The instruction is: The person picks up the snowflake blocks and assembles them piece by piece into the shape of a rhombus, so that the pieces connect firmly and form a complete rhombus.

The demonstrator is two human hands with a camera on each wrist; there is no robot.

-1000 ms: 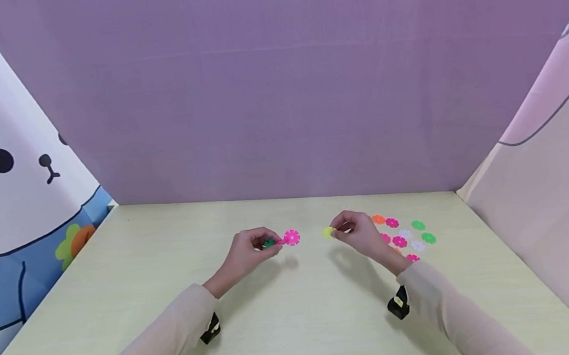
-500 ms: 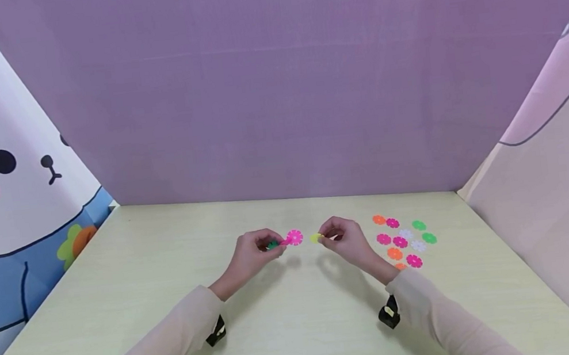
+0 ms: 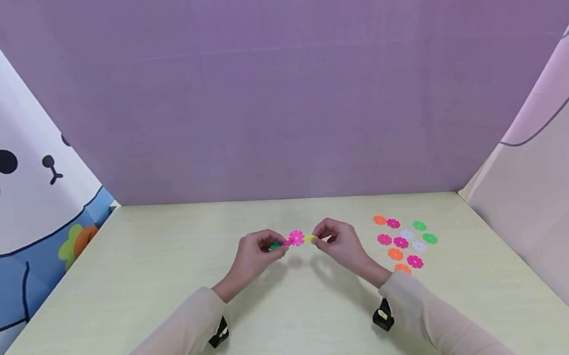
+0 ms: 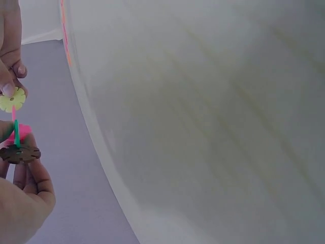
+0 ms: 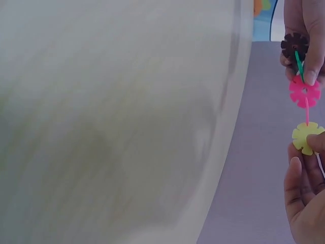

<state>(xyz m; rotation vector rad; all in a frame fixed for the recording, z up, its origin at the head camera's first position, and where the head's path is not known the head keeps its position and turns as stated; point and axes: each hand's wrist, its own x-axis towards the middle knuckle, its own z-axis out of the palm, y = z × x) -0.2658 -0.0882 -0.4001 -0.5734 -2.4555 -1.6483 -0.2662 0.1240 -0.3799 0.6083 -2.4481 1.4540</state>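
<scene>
My left hand [image 3: 253, 254] pinches a short chain of slotted, flower-shaped plastic discs. Facing the head camera at the chain's right end is a bright pink disc [image 3: 296, 238]. A second pink disc [image 5: 305, 92], a green disc [image 5: 299, 66] and a dark brown disc [image 5: 294, 44] show in the right wrist view, partly covered by the left fingers. My right hand [image 3: 342, 245] holds a yellow disc [image 5: 302, 136] between thumb and fingers. Its edge meets the edge of the facing pink disc, the two standing crosswise. Both hands are raised over the table.
Several loose discs lie flat on the pale table [image 3: 300, 326], right of my right hand: orange [image 3: 380, 220], pink discs [image 3: 415, 261], white discs [image 3: 419, 246] and green discs [image 3: 430, 238]. A purple cloth wall [image 3: 276, 97] stands behind, with printed cloth at both sides.
My right hand has moved left with the yellow disc, closing the gap until it meets the pink disc. The left hand has shifted slightly right. More loose discs show from behind the right arm.
</scene>
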